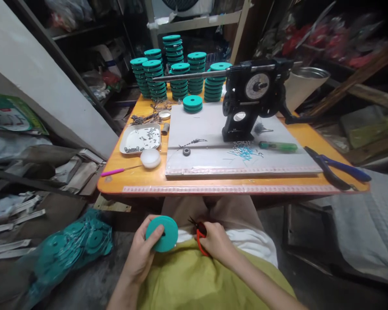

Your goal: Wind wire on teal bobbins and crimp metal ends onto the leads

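My left hand (pixel 145 245) grips a round teal spool (pixel 168 237) above my lap, thumb pressed on its face near the centre hole. In my right hand (pixel 217 242) is a pair of scissors (pixel 200 242) with red handles; the dark blades point up and left, apart from the spool. Both hands are in front of the table's near edge. A short stack of teal spools (pixel 192 103) sits at the back of the grey board (pixel 210 125). Behind it stand several taller stacks of the same spools (pixel 179 84).
On the board stands a black winding machine (pixel 248 99) with a long rod reaching left. Near it lie blue and silver scraps (pixel 244 153), a green-handled tool (pixel 278 147) and blue-handled pliers (pixel 345 168). A white tray (pixel 124 142) holds small metal parts. A bag of teal spools (pixel 71 245) rests at lower left.
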Available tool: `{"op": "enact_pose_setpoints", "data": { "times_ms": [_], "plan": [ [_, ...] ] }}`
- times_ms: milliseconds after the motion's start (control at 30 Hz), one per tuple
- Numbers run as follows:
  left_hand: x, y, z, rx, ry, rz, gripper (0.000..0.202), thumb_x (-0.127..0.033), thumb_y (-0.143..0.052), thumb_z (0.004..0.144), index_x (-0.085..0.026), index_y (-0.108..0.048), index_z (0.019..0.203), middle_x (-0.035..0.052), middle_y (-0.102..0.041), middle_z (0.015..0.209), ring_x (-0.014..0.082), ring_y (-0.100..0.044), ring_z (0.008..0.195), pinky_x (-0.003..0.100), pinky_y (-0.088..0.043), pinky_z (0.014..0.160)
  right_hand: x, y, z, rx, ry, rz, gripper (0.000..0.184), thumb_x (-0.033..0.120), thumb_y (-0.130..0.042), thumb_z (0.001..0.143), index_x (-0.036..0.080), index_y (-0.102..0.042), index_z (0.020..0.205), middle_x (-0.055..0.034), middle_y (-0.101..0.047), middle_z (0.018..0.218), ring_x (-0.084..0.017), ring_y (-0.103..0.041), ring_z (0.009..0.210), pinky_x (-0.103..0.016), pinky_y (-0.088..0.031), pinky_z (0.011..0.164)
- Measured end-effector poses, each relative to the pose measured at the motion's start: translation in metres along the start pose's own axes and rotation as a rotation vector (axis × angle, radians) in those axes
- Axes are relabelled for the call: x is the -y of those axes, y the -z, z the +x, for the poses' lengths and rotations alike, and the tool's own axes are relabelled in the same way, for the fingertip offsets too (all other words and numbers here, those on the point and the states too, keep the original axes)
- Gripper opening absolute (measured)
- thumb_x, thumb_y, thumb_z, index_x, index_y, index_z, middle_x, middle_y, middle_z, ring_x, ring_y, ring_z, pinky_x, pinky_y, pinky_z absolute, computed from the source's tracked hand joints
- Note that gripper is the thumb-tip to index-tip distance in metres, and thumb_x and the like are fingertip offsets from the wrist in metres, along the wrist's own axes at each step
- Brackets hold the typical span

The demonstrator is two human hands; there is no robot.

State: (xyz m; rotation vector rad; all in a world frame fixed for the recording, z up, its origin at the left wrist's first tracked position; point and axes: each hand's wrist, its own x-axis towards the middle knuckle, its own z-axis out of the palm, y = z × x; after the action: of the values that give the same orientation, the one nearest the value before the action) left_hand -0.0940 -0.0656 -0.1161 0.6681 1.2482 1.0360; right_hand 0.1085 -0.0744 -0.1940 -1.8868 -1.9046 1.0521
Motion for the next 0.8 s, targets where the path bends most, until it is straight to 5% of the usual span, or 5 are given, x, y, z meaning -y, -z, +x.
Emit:
{"op": "enact_pose_setpoints", "data": {
  "times_ms": [300,433,633,800],
  "plan": [
    [-0.003,0.031,0.006,-0.103,-0.018,-0.055,0.037,-0.035,-0.082,0.066,-0.016,-0.065,0.092,0.0004,-0.063,0.081,0.0123,-0.057,0.073,0.019,-0.050,0.065,0.000,-0.008,0.001,-0.004,-0.011,-0.019,0.023,0.016,-0.063,0.073,0.017,-0.067,0.095,-0.0087,-0.072,0.084,-0.025,-0.067,0.080,-0.025,-0.038,0.064],
    [0.000,0.039,0.003,-0.012,0.009,0.017,0.035,-0.044,-0.078,0.069,-0.015,-0.067,0.087,0.0025,-0.063,0.079,0.0126,-0.055,0.067,0.019,-0.047,0.059,-0.006,-0.002,-0.002,0.037,0.035,0.038,0.013,0.021,-0.060,0.079,0.015,-0.067,0.088,-0.0111,-0.072,0.085,-0.025,-0.067,0.081,-0.026,-0.042,0.066],
    [0.016,0.044,0.006,0.024,0.024,0.090,0.034,-0.047,-0.072,0.075,-0.013,-0.068,0.079,0.0029,-0.061,0.074,0.0124,-0.052,0.066,0.019,-0.042,0.059,-0.003,0.012,-0.009,0.212,0.253,0.178,0.023,0.010,-0.057,0.075,0.022,-0.064,0.094,-0.0002,-0.074,0.088,-0.016,-0.068,0.079,-0.019,-0.045,0.069],
    [0.023,0.043,0.008,0.040,0.036,0.116,0.035,-0.050,-0.069,0.077,-0.016,-0.065,0.078,0.0001,-0.056,0.069,0.0121,-0.048,0.062,0.020,-0.038,0.057,-0.005,0.005,-0.012,0.173,0.271,0.189,0.018,0.012,-0.056,0.076,0.021,-0.063,0.089,-0.0013,-0.070,0.078,-0.017,-0.065,0.071,-0.022,-0.044,0.065]
  ]
}}
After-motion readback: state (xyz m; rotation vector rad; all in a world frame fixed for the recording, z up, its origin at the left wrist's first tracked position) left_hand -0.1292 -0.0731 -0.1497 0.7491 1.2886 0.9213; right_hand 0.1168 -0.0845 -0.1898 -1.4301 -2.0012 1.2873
